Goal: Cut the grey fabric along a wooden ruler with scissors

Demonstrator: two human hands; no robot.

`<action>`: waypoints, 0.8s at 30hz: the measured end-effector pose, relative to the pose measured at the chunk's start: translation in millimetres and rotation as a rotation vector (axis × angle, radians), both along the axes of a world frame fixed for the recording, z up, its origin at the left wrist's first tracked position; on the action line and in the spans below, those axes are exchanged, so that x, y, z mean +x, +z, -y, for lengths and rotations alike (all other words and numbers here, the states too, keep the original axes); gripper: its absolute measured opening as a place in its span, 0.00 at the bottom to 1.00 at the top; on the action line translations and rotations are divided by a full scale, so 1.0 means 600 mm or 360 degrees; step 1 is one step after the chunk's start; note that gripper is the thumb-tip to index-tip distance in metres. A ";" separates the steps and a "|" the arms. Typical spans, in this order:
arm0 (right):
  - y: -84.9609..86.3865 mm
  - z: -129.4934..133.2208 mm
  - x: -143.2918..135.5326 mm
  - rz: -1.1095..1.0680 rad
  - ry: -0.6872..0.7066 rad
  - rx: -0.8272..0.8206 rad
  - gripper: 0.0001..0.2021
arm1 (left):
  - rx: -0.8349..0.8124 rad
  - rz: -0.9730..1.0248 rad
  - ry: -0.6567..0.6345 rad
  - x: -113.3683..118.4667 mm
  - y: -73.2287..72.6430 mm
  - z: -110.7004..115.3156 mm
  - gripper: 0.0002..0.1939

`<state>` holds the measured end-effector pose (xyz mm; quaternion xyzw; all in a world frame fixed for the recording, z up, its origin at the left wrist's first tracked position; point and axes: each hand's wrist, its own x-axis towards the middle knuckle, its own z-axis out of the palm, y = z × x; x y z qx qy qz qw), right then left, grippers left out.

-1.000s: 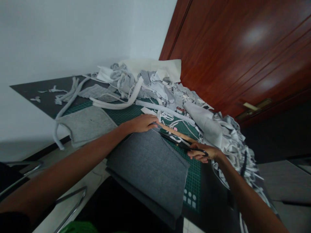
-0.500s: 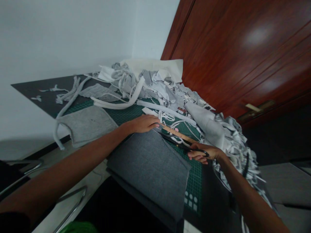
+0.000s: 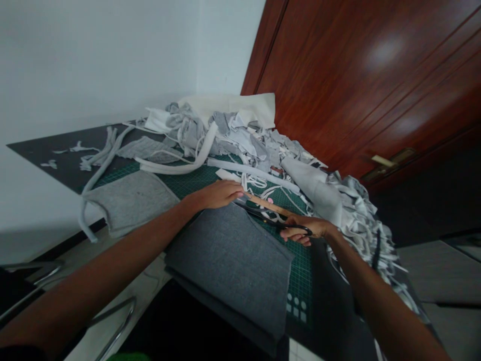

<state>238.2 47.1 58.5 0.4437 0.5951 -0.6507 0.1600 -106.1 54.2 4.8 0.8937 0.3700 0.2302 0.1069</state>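
My right hand (image 3: 305, 229) is closed round the handles of black scissors (image 3: 268, 219). Their blades point left, at the far edge of a folded dark grey fabric (image 3: 231, 268), close to my left hand (image 3: 222, 194). The fingers of that hand are pressed together at the fabric's far corner, pinching it; the fingertips are partly hidden. Just beyond the scissors lies a wooden ruler (image 3: 271, 206), running from my left fingertips to my right hand. Much of the fabric hangs over the near table edge.
Under the fabric is a green cutting mat (image 3: 300, 271). A light grey fabric piece (image 3: 131, 200) lies at the left. Grey and white scraps (image 3: 255, 145) are heaped along the back and right, with a rolled cloth (image 3: 315, 183) among them. A wooden door (image 3: 361, 75) stands behind.
My right hand and the scissors have moved left, nearer my left hand. The left hand keeps its place on the fabric. The whole view has shifted slightly.
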 end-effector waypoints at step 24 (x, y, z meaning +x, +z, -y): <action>-0.004 0.002 0.005 -0.0068 -0.0037 -0.0016 0.18 | 0.0025 0.0008 -0.0046 -0.001 0.000 -0.007 0.18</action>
